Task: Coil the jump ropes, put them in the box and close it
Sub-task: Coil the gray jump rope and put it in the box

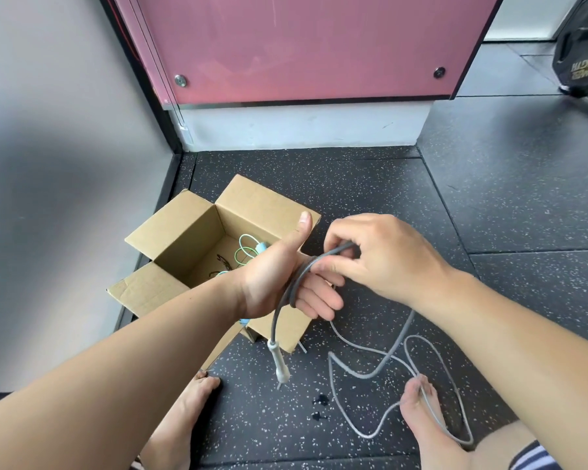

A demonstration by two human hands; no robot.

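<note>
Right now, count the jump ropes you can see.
3: a grey rope wound round the left hand, trailing over the floor; a green rope in the box; a dark rope beside it. The arm may hide more.

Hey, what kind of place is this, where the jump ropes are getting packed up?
Likely a gym: speckled black rubber floor, what looks like a weight plate at the far right, and a grey jump rope being coiled.
</note>
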